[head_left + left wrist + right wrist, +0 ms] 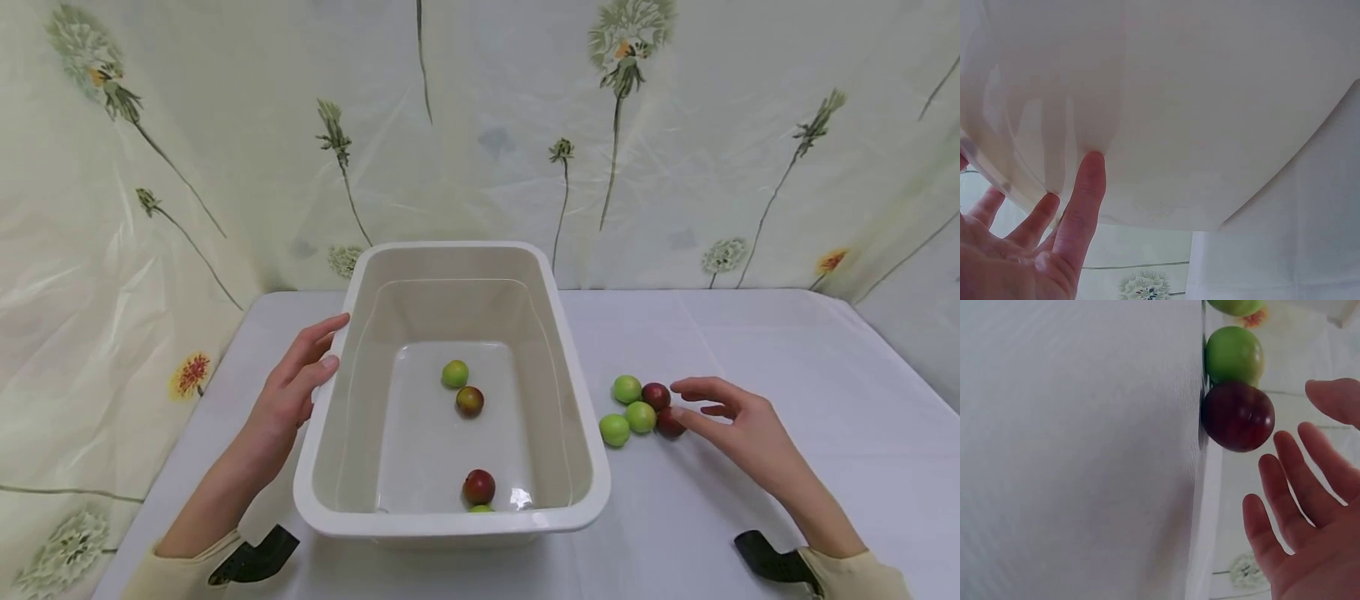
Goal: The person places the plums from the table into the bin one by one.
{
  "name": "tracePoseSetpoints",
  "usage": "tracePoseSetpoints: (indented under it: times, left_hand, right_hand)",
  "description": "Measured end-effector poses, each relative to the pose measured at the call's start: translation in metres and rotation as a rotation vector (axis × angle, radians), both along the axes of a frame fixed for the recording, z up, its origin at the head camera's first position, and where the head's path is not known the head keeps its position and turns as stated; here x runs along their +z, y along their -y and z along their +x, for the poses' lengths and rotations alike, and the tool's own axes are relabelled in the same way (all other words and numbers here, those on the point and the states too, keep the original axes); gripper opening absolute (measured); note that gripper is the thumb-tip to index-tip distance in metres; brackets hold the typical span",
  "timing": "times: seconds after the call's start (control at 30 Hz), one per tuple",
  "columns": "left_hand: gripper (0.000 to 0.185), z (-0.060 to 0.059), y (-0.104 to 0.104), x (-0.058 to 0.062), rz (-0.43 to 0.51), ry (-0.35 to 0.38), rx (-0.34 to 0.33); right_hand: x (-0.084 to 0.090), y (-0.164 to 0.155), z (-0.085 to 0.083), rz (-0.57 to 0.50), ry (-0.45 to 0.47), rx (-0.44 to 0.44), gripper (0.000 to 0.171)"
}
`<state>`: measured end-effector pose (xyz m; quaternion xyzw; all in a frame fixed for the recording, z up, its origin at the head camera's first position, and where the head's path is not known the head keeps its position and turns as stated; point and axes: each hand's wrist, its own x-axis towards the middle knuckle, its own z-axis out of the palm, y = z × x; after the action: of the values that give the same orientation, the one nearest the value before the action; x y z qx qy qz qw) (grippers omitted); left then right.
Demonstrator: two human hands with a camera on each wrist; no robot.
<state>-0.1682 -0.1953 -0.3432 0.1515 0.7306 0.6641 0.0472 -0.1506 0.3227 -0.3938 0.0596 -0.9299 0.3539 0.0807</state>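
Observation:
A white plastic basin [450, 524] stands on the cloth. My left hand [288, 392] rests against its left rim, the fingers extended; the left wrist view has the fingertips [1092, 164] touching the basin's outer wall. On the right my right hand [738, 429] hovers with parted fingers beside a dark red plum [670, 422], holding nothing. Another dark red plum [656, 396] lies in the same cluster with three green plums, one of them a green plum [641, 417] in the middle. In the right wrist view, the fingers stand apart from the nearest red plum [1238, 417].
Inside the basin lie a green plum [454, 373], a mottled reddish plum [469, 402] and a red plum [478, 487]. Another green plum [480, 508] is mostly hidden by the front rim. A flowered sheet [480, 167] hangs behind the white tablecloth [825, 400].

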Motion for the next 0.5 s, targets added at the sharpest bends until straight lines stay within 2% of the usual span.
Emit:
tracePoseSetpoints:
  times: [0.3,0.5]
  left_hand:
    - [0.046,0.000,0.000,-0.001,0.001,-0.006,0.006]
    - [0.045,0.000,0.000,0.000,-0.004,-0.003,0.001]
  right_hand:
    - [-0.003,-0.011,-0.003,-0.037,0.181,0.022,0.042]
    - [-0.007,-0.014,-0.005,-0.059,0.223,0.069,0.046]
